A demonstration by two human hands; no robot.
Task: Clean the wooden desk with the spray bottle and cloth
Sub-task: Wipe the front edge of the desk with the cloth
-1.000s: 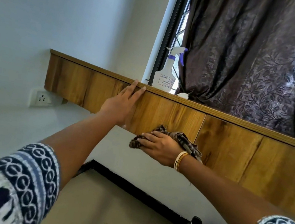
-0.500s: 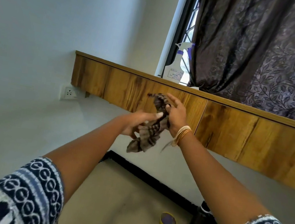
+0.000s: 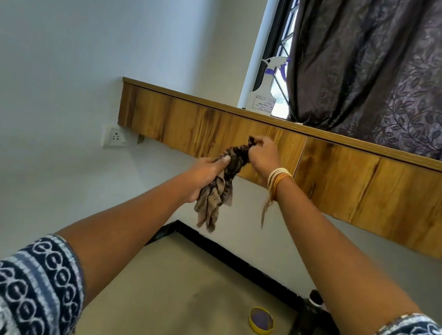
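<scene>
Brown cloth (image 3: 224, 173) has come off the desk (image 3: 337, 181) front: left hand (image 3: 203, 176) grips its middle, right hand (image 3: 263, 154) pinches its top (refolding, probably), so wiping is paused; bottle (image 3: 264, 92) stands on top.

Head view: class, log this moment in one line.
left hand: grips cloth | right hand: pinches cloth top | spray bottle: upright on desk
</scene>
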